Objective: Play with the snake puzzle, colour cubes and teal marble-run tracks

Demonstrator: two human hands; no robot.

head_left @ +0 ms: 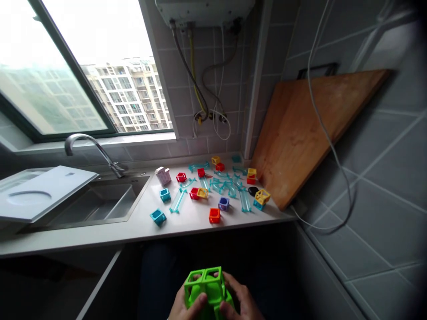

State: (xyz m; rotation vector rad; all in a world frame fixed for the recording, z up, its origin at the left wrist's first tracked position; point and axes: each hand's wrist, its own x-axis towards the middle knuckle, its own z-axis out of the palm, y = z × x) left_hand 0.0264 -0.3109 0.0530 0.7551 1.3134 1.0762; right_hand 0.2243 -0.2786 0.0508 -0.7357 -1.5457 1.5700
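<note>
Low in the view, in front of the counter's edge, I hold a bright green block piece made of joined open-framed cubes. My left hand grips its left side, thumb across the front. On the right side my right hand is closed round it, thumb at the lower front. The block's lower part runs out of the picture. Nearest on the counter are an orange-red cube, a purple cube and a teal cube.
Clear-blue track pieces, joined red and yellow cubes and a pale pink block lie on the white counter. A sink with a faucet is left. A wooden board leans right, crossed by a white cable.
</note>
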